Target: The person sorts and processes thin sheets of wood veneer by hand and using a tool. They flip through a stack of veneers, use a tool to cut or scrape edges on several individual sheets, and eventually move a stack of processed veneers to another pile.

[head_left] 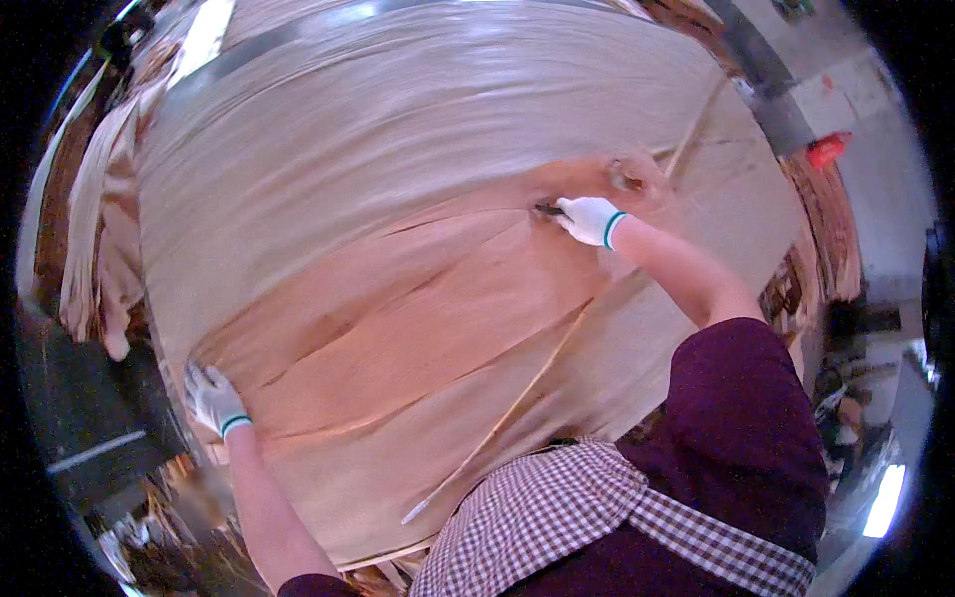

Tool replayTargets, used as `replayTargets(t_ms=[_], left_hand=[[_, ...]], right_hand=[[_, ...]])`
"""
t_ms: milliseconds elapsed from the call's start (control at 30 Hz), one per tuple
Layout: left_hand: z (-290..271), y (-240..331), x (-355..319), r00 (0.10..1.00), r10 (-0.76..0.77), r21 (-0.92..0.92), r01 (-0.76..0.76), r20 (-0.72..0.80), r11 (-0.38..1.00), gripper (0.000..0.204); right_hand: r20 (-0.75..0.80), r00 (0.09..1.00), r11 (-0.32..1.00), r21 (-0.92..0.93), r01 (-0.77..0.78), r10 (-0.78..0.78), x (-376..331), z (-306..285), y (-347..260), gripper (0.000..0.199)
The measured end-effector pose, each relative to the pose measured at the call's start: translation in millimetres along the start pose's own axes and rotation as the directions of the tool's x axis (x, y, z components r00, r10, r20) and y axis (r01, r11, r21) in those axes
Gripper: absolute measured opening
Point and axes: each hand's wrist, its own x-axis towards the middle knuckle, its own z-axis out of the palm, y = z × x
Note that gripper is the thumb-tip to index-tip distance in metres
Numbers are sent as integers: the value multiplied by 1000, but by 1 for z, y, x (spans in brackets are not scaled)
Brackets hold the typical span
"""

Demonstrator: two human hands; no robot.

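Note:
A reddish-brown sheet of wood veneer (428,318), long and uneven in outline, lies slantwise on a broad pale veneer sheet (328,169). Dark slits run along its length, and a knot hole (625,175) shows near its far right end. My right hand (589,220), in a white glove with a green cuff, is closed on a small dark knife-like tool (547,209). The tool's tip meets the brown sheet at the end of a long slit. At the sheet's left end my gloved left hand (215,398) rests flat with its fingers spread.
A long thin stick (497,428) lies slantwise across the sheets and seems to pass under the brown one. Veneer edges hang at the left (99,214) and right (834,234) of the stack. Wood scraps (179,522) lie at the lower left. A red object (828,149) is at the right.

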Motion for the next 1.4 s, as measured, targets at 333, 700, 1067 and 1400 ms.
replayTargets(t_ms=[333, 700, 1067, 1400], left_hand=[[-10, 5, 2, 999, -37, 82, 38, -7, 996, 43], [-11, 4, 2, 999, -47, -18, 47, 24, 999, 44], [-11, 9, -1, 999, -50, 24, 50, 4, 998, 42], [36, -82, -2, 983, 55, 19, -53, -173, 998, 43]], right_hand=[[-533, 844, 970, 168, 174, -59, 43, -23, -34, 20], [-676, 736, 930, 255, 265, -25, -33, -10, -32, 17], [-330, 938, 975, 154, 162, -104, 61, -22, -70, 29], [-514, 816, 910, 149, 388, -264, 87, -34, -93, 23]])
